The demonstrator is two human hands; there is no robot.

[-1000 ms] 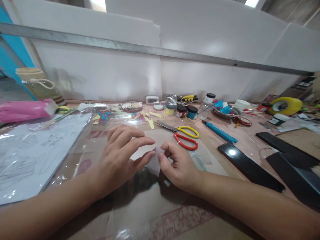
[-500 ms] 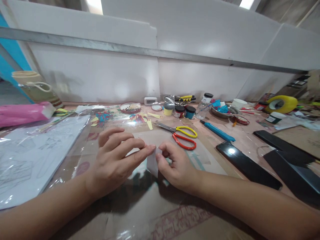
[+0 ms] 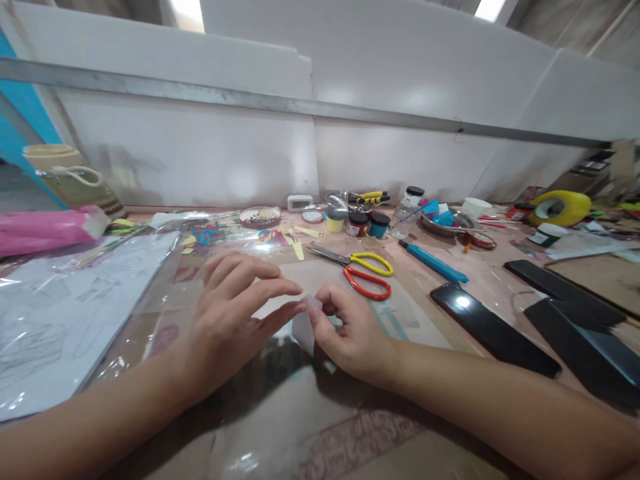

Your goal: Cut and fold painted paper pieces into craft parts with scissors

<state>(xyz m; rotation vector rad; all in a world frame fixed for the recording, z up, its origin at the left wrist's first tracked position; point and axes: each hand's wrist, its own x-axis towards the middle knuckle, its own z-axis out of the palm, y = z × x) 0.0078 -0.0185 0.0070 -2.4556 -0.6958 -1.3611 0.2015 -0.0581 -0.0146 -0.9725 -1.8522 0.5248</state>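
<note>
A small whitish paper piece hangs from my right hand, whose thumb and curled index finger pinch its upper edge. My left hand is just left of it, fingers apart and bent, with the thumb tip at or very near the paper's top corner; whether it touches is unclear. Behind my right hand lie scissors with one yellow and one red handle, their blades pointing left.
Paint jars and a round tray stand along the back. A blue cutter and black phone lie to the right. Sheets with drawings are on the left, near a pink packet.
My left index finger has lifted away from the thumb and the paper, opening a gap. My right hand keeps its pinch, and the paper's top corner now shows above its thumb.
</note>
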